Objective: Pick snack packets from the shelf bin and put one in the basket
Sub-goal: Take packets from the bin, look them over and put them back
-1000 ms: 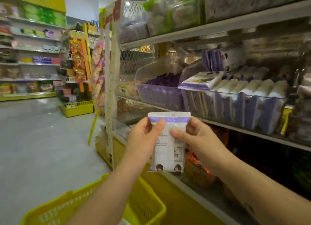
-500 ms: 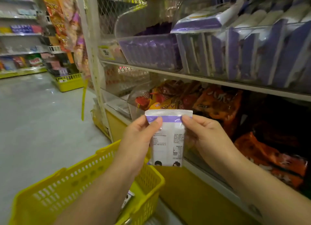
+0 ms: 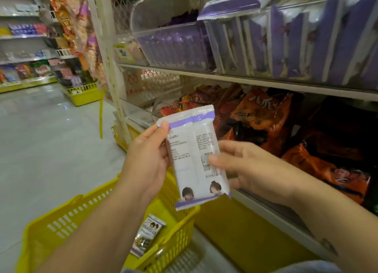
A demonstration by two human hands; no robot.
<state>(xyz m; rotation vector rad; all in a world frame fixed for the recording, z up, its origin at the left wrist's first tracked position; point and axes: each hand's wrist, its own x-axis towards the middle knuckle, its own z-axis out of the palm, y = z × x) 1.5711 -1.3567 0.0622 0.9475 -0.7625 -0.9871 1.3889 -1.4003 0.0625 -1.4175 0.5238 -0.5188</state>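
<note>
Bright overhead light, floor (image 3: 41, 129) glare, soft blur, wide-angle warp.

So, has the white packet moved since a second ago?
Yes, downward. The white packet was level with the shelf edge under the purple bins; now it sits well below it, before the orange bags, over the yellow basket.
</note>
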